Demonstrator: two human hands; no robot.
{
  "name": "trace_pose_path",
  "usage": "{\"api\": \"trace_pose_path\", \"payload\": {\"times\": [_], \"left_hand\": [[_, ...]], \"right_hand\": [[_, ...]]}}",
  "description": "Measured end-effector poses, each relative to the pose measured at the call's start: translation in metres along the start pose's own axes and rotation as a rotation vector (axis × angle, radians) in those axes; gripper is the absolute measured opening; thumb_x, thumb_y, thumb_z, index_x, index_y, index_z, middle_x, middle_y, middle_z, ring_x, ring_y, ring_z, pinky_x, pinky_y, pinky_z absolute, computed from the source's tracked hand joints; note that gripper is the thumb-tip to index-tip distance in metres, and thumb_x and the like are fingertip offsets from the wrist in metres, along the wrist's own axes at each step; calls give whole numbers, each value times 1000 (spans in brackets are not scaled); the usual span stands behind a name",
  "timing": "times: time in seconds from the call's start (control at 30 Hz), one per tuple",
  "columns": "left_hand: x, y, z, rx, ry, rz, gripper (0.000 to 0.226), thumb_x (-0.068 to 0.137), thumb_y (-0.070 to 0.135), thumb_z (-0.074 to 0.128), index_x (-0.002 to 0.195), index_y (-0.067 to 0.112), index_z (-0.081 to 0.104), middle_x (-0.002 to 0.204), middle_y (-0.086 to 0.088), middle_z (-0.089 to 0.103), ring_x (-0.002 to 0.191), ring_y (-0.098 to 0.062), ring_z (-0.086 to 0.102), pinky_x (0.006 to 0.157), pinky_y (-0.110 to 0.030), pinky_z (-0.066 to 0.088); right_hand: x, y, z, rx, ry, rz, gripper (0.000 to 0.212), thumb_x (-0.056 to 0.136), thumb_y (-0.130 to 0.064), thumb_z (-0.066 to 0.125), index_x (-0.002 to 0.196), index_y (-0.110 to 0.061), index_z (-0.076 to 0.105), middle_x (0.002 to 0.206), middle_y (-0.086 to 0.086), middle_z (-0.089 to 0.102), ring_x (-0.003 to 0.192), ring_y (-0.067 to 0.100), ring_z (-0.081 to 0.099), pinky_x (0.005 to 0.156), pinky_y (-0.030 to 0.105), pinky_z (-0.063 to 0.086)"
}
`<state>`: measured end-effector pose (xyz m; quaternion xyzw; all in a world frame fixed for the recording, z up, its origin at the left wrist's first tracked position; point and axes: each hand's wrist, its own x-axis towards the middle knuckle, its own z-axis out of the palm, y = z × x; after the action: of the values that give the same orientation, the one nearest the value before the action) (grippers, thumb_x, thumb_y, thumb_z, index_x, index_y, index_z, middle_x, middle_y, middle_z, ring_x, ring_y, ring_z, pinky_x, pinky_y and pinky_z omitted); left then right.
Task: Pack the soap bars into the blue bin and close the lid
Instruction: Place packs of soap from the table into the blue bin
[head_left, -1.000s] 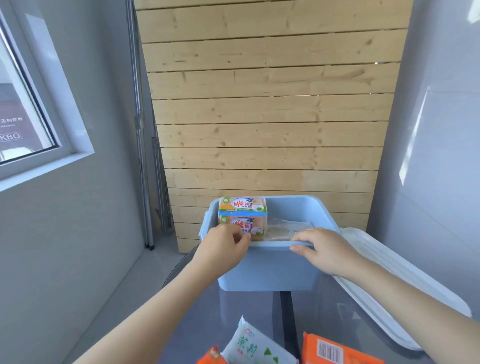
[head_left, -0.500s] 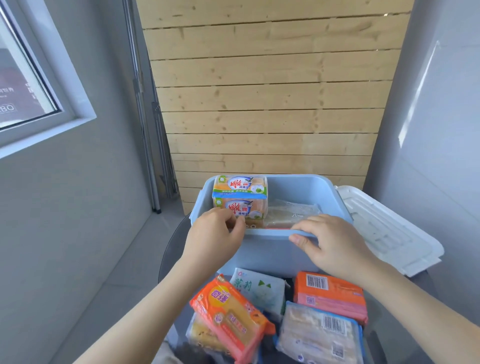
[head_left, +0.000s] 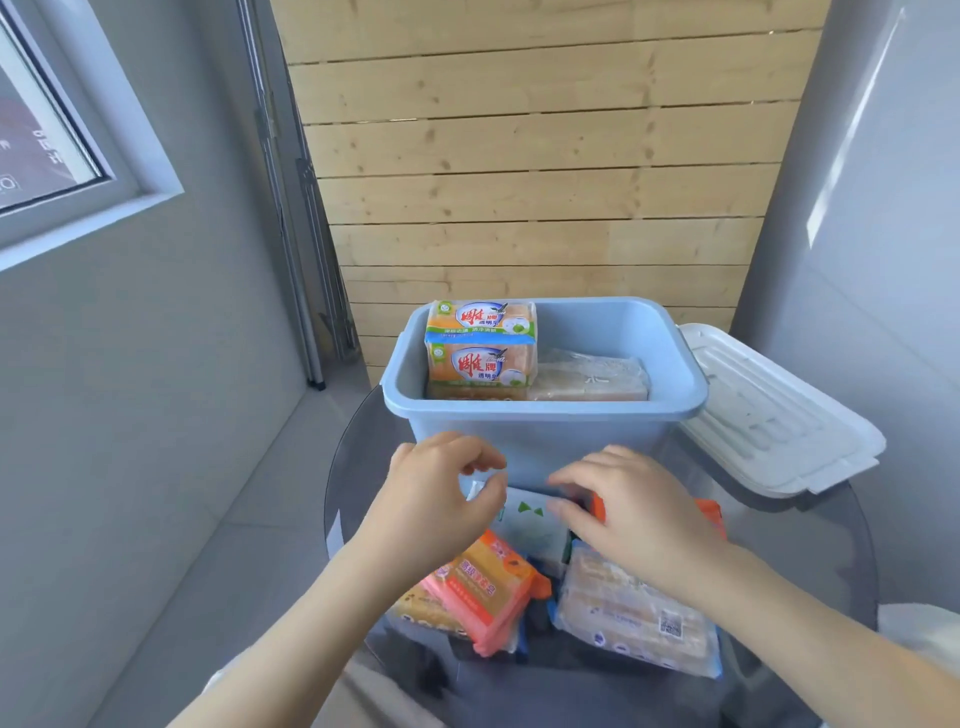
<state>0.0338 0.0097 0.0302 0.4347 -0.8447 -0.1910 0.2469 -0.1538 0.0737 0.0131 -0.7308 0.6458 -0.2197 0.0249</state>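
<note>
Loose soap packs (head_left: 483, 592) (bin-front (head_left: 540, 447)), white lid (head_left: 779, 415) beside

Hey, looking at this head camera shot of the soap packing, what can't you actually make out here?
- Bin floor, head view: its near wall and the soap stack hide how many bars lie below.
- White pack: both hands cover its ends; whether the left hand or right hand grips it is unclear.
- Orange pack: mostly behind the right hand.
- Lid: latches too blurred to read.
- Pack labels: print too small.
</note>
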Motion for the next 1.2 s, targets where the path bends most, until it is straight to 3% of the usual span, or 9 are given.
{"api": "trace_pose_path", "payload": {"times": [0.13,0.3,0.4,0.5,0.63,0.8,0.93,1.07,1.2], "left_hand": [[-7,-17,9,155,-236,-145,29,86,48,52,112,39,61,124,13,50,119,-12,41,100,-31,26],[-18,-49,1,-141,-453,-353,28,84,50,59,111,49,55,120,6,51,109,-12,55,95,-33,49],[-25,-58,0,-182,-428,-412,23,81,53,61,101,47,52,117,3,55,96,-12,62,85,-31,54],[-33,-60,2,-205,-375,-480,28,81,55,59,101,43,44,114,3,51,89,-9,62,71,-22,53],[-41,-65,1,-302,-351,-586,60,77,58,63,126,39,35,118,4,55,96,-11,63,89,-33,52],[-49,-63,-5,-615,-302,-708,65,83,37,68,139,34,35,120,2,59,97,-16,67,93,-35,52],[-55,-53,-28,-575,-215,-603,58,83,31,68,134,40,42,118,6,59,97,-13,66,91,-33,53],[-54,-28,-79,-483,-111,-384,56,63,52,69,117,49,52,102,15,68,86,0,69,75,-15,55],[-26,0,-115,-433,45,-229,60,66,56,72,122,47,51,97,20,69,84,0,69,72,-20,56]], "right_hand": [[2,3,18,78,-354,43,50,85,-57,49,129,-34,52,126,-13,55,118,10,44,100,26,32],[-4,-12,31,275,-433,-6,57,74,-71,51,123,-41,54,117,-13,56,111,7,44,96,25,35],[-8,-29,41,203,-449,-4,79,60,-83,49,128,-44,44,111,-16,47,106,5,38,89,24,37],[-10,-36,40,173,-469,134,78,55,-85,49,120,-42,46,106,-16,43,101,5,44,80,25,42],[-21,-42,40,115,-510,206,61,68,-82,39,105,-34,39,81,-15,51,70,2,53,55,23,41],[-21,-53,43,513,-603,396,65,82,-55,56,134,-36,22,91,-9,69,66,8,71,76,29,57],[-24,-66,32,723,-554,416,65,82,-38,66,135,-36,29,89,-5,71,65,13,72,76,23,56],[-14,-77,0,875,-442,346,73,79,-29,70,138,-38,28,85,-3,74,62,14,72,65,21,56],[20,-74,-45,890,-232,231,73,78,-25,71,137,-40,31,84,-8,75,64,12,72,64,21,56]]}}
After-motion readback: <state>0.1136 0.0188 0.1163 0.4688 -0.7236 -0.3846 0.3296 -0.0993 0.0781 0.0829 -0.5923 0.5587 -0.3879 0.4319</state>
